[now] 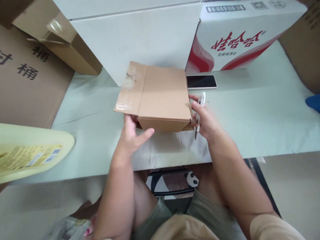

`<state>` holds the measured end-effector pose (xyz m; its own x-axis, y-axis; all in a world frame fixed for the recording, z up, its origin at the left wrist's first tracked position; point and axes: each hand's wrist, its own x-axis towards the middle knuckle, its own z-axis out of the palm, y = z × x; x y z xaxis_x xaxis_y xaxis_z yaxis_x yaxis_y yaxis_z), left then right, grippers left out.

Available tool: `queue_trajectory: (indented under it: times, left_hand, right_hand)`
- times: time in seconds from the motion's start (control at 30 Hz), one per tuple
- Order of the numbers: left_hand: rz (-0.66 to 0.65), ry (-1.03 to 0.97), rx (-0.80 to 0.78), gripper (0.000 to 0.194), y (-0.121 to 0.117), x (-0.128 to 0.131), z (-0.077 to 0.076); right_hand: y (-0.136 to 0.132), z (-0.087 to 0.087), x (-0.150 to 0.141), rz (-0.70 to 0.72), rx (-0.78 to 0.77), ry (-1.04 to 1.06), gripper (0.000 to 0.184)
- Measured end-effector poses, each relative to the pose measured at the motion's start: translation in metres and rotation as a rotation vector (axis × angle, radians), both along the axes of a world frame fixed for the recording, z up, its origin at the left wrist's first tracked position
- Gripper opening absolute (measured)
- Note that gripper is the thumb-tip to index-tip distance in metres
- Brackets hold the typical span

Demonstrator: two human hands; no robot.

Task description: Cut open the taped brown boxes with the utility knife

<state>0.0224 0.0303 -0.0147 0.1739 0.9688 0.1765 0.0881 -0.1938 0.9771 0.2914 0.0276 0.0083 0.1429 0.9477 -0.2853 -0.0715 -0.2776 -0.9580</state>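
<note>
A small brown cardboard box (pixel 163 93) is between my hands, over the cloth-covered table. Its left flap (pixel 131 86) sticks out, with torn clear tape along it. My left hand (pixel 131 135) grips the box at its front left corner; the fingers go under the flap and are partly hidden, while the thumb points along the front. In my right hand (pixel 203 116) is a white utility knife (pixel 201 100) with its blade out, pointing down towards me. The fingers of that hand also touch the right side of the box.
Behind the box stand large white cartons (pixel 140 40), one with red print (pixel 237 46). A phone (pixel 202 81) lies beside it. Brown cartons (pixel 32 80) and a pale yellow bottle (pixel 35 151) are at the left. Something blue (pixel 313 102) shows at the right edge.
</note>
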Motion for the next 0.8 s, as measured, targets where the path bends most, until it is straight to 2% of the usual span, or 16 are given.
queue_trajectory:
  times: [0.13,0.27,0.33,0.47,0.53,0.63,0.7,0.8]
  left_hand:
    - [0.185,-0.021,-0.073,0.090,0.003,0.006,0.008]
    - [0.438,0.194,-0.075,0.091,0.008,0.000,0.005]
    - [0.508,0.268,-0.067,0.089,0.010,-0.004,0.001]
    - [0.570,0.324,-0.054,0.078,0.009,-0.007,0.001]
    - [0.596,0.302,-0.051,0.063,0.007,-0.005,0.007]
    - [0.621,0.146,-0.069,0.033,0.006,-0.001,0.017]
    - [0.587,-0.005,-0.109,0.030,0.006,0.001,0.021]
    - [0.490,-0.138,-0.136,0.025,0.003,-0.001,0.021]
  right_hand:
    - [-0.002,0.002,0.001,0.018,0.108,-0.103,0.087]
    - [-0.005,0.001,-0.001,0.030,0.233,-0.225,0.098]
    - [-0.006,0.001,-0.003,0.059,0.281,-0.267,0.104]
    - [-0.006,-0.001,-0.006,0.080,0.317,-0.371,0.102]
    - [-0.005,-0.002,-0.006,0.039,0.356,-0.409,0.096]
    - [-0.005,-0.001,-0.007,-0.042,0.368,-0.455,0.090]
    - [-0.007,0.002,-0.007,-0.093,0.345,-0.479,0.082]
    - [-0.010,0.007,-0.006,-0.150,0.340,-0.486,0.055]
